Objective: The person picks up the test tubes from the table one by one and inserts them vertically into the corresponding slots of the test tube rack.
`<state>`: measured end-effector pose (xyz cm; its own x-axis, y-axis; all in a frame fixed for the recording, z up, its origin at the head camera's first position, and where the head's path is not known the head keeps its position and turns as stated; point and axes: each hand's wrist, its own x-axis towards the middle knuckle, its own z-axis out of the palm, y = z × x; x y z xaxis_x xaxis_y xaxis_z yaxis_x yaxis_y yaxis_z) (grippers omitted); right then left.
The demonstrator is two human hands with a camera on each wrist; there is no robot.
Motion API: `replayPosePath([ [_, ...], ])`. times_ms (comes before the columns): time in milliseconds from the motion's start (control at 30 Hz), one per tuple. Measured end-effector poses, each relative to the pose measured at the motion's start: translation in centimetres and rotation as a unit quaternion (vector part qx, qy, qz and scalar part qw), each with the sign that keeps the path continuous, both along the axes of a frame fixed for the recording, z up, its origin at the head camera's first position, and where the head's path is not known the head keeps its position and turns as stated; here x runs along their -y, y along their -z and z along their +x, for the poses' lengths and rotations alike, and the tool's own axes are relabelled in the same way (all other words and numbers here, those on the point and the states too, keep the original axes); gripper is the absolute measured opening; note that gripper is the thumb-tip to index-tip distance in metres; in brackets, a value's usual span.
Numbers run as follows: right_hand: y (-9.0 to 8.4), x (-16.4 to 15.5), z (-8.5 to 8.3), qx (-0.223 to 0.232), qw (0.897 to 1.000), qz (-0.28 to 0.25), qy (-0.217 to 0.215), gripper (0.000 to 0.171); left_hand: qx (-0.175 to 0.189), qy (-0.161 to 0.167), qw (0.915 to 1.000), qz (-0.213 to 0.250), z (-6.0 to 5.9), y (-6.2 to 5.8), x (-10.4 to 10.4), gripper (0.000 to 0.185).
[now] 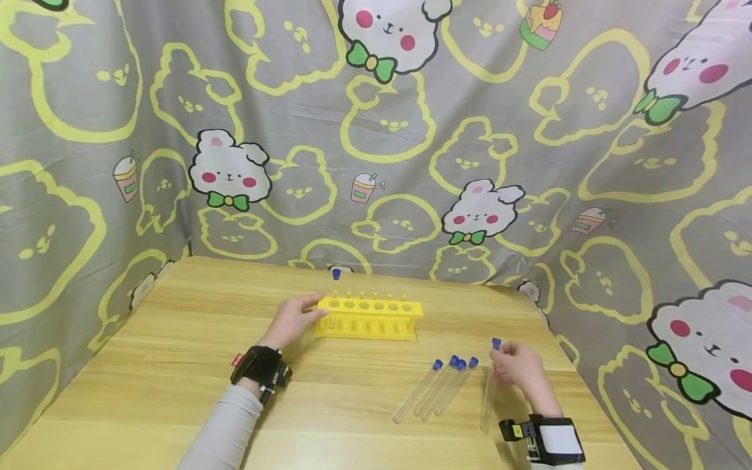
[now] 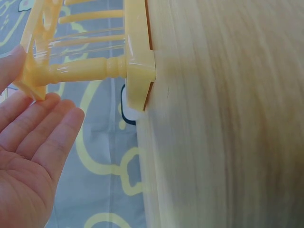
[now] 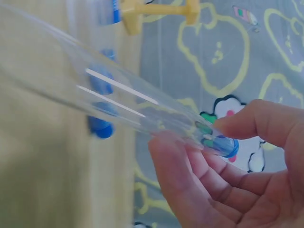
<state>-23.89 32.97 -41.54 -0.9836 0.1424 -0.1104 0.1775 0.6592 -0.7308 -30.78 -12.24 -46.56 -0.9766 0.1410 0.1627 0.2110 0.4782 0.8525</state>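
My left hand (image 1: 294, 320) grips the left end of a yellow test tube rack (image 1: 369, 337), thumb on its top plate and fingers at the plate's edge. One clear tube with a blue cap (image 1: 336, 274) stands in the leftmost hole of the rack. At the right, my right hand (image 1: 519, 367) pinches a clear test tube (image 3: 118, 95) just below its blue cap (image 3: 231, 148). That tube hangs nearly upright in the head view, cap at the top. Several more capped test tubes (image 1: 414, 393) lie slanted on the table between the hands, caps pointing away from me.
Under everything is a wood-grain table (image 1: 341, 405). A grey curtain (image 1: 399, 176) with yellow outlines and white rabbit faces hangs behind the table and along both sides. Each wrist wears a black camera mount (image 1: 261, 371).
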Motion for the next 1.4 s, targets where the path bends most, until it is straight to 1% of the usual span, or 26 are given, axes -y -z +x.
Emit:
replayPosePath([
  [100, -0.9, 0.6, -0.3, -0.024, 1.0, -0.014, -0.007, 0.024, -0.002, -0.001, 1.0, 0.0, 0.1, -0.1, -0.1, 0.056],
  [233, -2.3, 2.0, -0.9, -0.056, 0.998, -0.023, -0.028, 0.025, 0.0, -0.001, 1.0, 0.001, 0.1, -0.2, -0.2, 0.056],
  [400, -4.2, 4.6, -1.9, -0.098, 0.994, -0.019, -0.051, 0.025, -0.002, -0.001, 1.0, 0.001, 0.1, -0.3, -0.1, 0.055],
  [533, -5.3, 6.8, -2.6, -0.131, 0.989, -0.026, -0.061, 0.023, -0.005, -0.003, 1.0, 0.0, 0.1, -0.3, 0.0, 0.054],
  [667, -6.0, 9.1, -3.1, -0.17, 0.983, -0.036, -0.067, 0.022, -0.002, -0.006, 1.0, 0.001, 0.2, -0.3, 0.0, 0.054],
  [833, -6.3, 12.0, -3.8, -0.215, 0.973, -0.052, -0.066, 0.024, -0.002, -0.004, 1.0, -0.003, 0.1, -0.1, 0.0, 0.054],
  [967, -6.8, 14.4, -4.1, -0.268, 0.96, -0.054, -0.064, 0.023, 0.0, -0.003, 1.0, -0.002, 0.1, 0.0, 0.0, 0.054],
  [1067, -7.3, 16.1, -4.2, -0.316, 0.945, -0.044, -0.067, 0.021, 0.001, -0.003, 1.0, 0.001, 0.1, 0.0, 0.0, 0.054],
  [1133, -7.6, 17.1, -4.3, -0.344, 0.935, -0.044, -0.077, 0.02, 0.001, -0.002, 1.0, 0.0, 0.2, -0.1, 0.0, 0.054],
  [1267, -7.9, 19.0, -4.8, -0.386, 0.916, -0.056, -0.098, 0.019, 0.002, -0.003, 1.0, -0.002, 0.2, -0.1, 0.1, 0.054],
  [1400, -7.7, 20.6, -5.5, -0.417, 0.899, -0.075, -0.112, 0.017, 0.0, -0.003, 1.0, -0.002, 0.1, -0.1, 0.1, 0.054],
])
